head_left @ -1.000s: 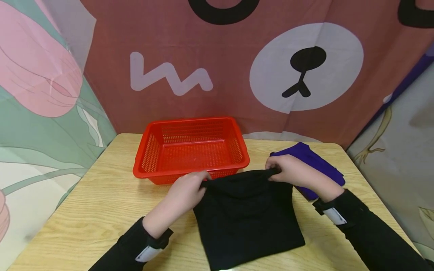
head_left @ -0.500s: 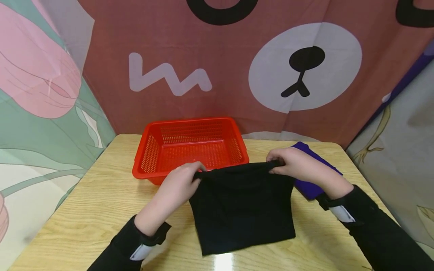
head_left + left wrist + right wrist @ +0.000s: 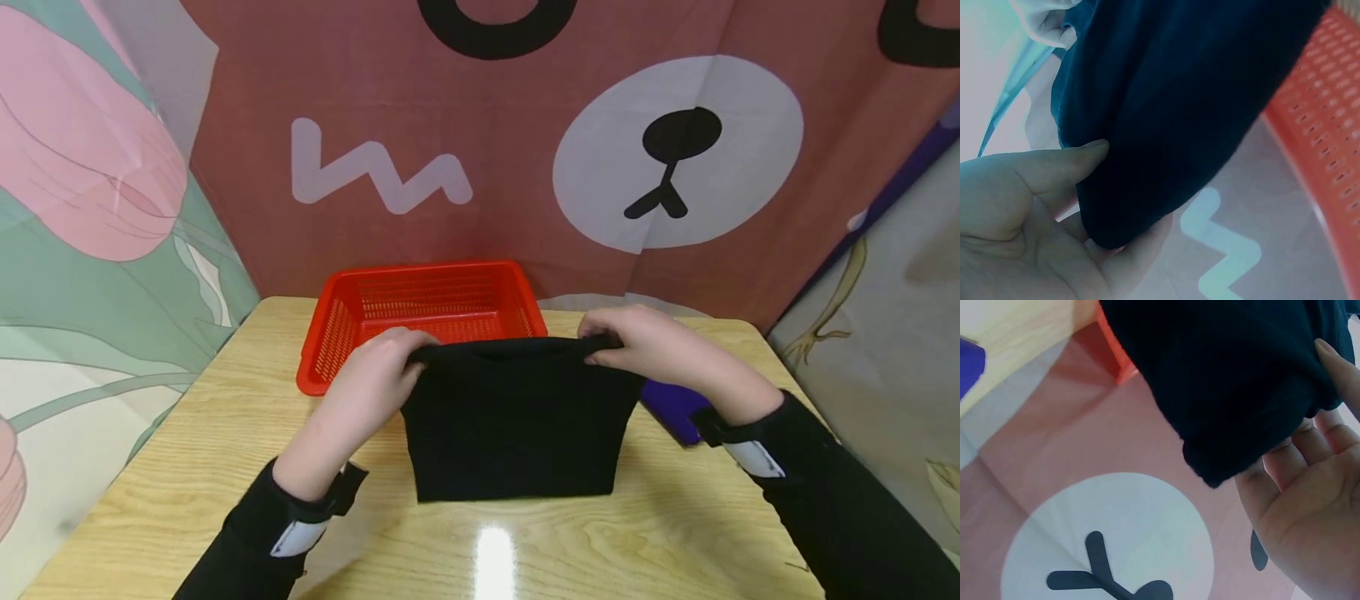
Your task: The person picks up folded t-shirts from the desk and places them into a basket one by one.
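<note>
A plain black cloth [image 3: 517, 433] is held by its top edge, pinched towards either end by the left hand [image 3: 375, 371] and the right hand [image 3: 648, 340]. It is hung, bottom edge nearly straight, between the surface's [image 3: 225, 442] left and right edges.

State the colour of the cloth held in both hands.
The cloth is black, clearest in the head view.

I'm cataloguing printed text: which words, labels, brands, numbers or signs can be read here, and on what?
No readable text, including on the soft black cloth, red perforated plastic basket or purple cloth.
Pale zigzag stripe on the reddish-brown printed fabric backdrop: reads as no clear word.
White rectangular patches on the black wrist bands: too small to tell whether they bear print.
</note>
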`<state>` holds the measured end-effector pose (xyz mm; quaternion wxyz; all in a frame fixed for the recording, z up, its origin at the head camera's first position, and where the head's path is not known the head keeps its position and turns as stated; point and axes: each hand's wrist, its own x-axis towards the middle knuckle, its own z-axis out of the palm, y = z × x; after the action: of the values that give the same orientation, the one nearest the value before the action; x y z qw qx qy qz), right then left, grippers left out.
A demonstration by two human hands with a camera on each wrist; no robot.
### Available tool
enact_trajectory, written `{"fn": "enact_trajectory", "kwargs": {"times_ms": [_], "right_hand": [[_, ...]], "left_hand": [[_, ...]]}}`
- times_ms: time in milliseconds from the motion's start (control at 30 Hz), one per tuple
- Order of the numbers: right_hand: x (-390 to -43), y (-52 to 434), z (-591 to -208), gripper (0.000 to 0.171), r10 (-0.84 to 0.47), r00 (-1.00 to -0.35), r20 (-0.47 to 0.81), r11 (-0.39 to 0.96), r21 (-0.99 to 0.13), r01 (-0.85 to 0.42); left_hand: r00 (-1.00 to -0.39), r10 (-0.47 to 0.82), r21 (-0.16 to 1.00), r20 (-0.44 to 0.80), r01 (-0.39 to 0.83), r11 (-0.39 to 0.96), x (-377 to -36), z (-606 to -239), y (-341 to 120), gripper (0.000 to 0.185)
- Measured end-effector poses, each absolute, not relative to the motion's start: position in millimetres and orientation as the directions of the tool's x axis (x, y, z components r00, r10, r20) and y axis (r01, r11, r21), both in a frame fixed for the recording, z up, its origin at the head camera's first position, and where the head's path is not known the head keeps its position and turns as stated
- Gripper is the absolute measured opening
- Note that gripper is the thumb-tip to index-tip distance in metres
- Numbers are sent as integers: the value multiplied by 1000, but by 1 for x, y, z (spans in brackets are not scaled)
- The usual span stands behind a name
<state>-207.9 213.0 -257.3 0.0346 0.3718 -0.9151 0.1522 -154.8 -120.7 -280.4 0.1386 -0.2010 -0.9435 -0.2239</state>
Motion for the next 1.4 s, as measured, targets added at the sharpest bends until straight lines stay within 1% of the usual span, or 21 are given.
{"fn": "enact_trajectory", "kwargs": {"times_ms": [233,367,467,567,667,800,1067,1267,1400], "right_hand": [[-215,204,-236,21,-691,-705,160,663,-246,-707],[-218,198,-220,21,-710,-680,184,639,-237,-731],[-220,193,-210,21,-717,-661,222,624,-219,-750],[-220,188,-202,21,-709,-654,263,620,-209,-756],[-220,182,-197,21,-693,-657,297,626,-204,-753],[-220,176,-191,20,-667,-667,333,644,-193,-740],[-223,165,-177,17,-611,-701,368,673,-225,-704],[-228,153,-165,16,-585,-698,412,668,-243,-703],[-231,145,-159,13,-545,-708,450,666,-280,-691]], "left_hand": [[-901,262,404,346,395,825,-158,-266,-131,27],[-904,232,431,360,382,817,-159,-258,-137,27],[-895,199,456,398,382,804,-159,-250,-142,26],[-868,161,468,470,400,788,-159,-243,-146,24],[-836,133,460,533,418,783,-159,-235,-148,24],[-818,112,455,565,422,784,-157,-226,-151,23],[-810,63,460,583,393,796,-160,-208,-159,21],[-808,3,497,590,366,787,-162,-194,-167,20],[-792,-40,510,609,353,784,-165,-187,-172,19]]}}
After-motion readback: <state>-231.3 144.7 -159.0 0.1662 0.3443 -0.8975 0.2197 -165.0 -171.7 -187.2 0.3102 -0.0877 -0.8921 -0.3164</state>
